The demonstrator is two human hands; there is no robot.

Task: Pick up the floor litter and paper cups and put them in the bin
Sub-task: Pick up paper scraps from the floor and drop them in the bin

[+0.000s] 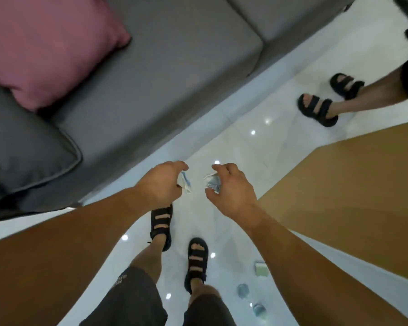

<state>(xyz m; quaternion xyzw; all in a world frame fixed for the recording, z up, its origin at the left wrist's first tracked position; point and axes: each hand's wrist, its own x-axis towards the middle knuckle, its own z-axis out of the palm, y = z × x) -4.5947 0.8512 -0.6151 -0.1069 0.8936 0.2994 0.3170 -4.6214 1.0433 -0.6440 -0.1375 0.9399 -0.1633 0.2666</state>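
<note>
Left arm: mine, bare, stretched forward and down. My left hand, on the side nearer the sofa, back up, fingers curled round a crumpled paper scrap. Right arm: bare, stretched likewise. My right hand, farther from the sofa, fingertips pinching a second crumpled scrap. Hands apart.

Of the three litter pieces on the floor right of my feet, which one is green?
The green piece, uppermost, beside the wooden surface; the middle piece and lowest piece are bluish and crumpled.
</note>
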